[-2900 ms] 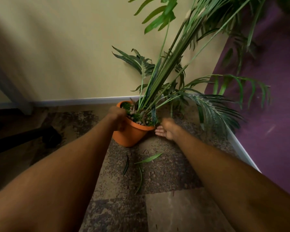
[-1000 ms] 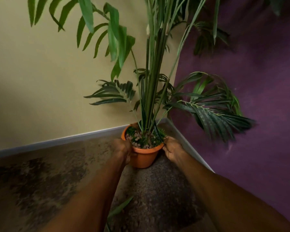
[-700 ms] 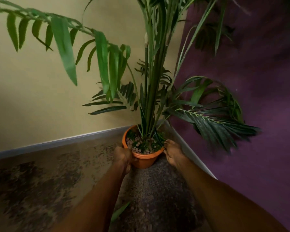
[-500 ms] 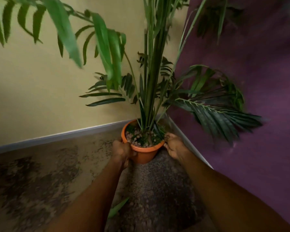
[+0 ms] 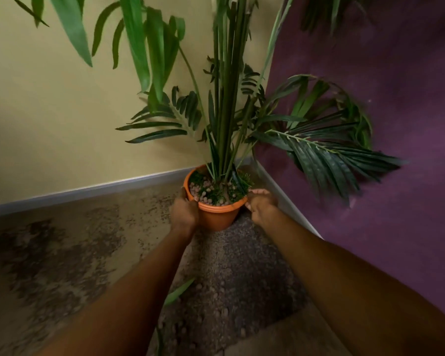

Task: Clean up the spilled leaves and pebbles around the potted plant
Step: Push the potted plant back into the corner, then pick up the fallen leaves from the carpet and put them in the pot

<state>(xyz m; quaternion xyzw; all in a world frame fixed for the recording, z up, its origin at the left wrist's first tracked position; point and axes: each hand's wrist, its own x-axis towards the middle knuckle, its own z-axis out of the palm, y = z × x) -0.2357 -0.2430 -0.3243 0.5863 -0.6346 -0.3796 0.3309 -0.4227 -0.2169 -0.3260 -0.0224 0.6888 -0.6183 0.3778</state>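
An orange pot (image 5: 217, 217) stands upright in the room's corner, filled with pebbles and green moss around a tall palm plant (image 5: 226, 98). My left hand (image 5: 184, 213) grips the pot's left side at the rim. On the opposite side my right hand (image 5: 261, 204) holds the rim, fingers curled against it. A fallen green leaf (image 5: 179, 291) lies on the carpet between my forearms, partly hidden by my left arm. Small pebbles (image 5: 216, 308) are scattered on the dark carpet patch in front of the pot.
A yellow wall with a grey baseboard (image 5: 88, 192) runs along the left. The purple wall (image 5: 396, 150) closes the right side, with drooping fronds (image 5: 326, 150) brushing it. Mottled brown carpet (image 5: 62, 253) stretches to the left.
The tilted pot has been stood upright and set into the corner. Both hands shifted up to its rim. My view moved closer, leaving most fallen leaves below the frame.
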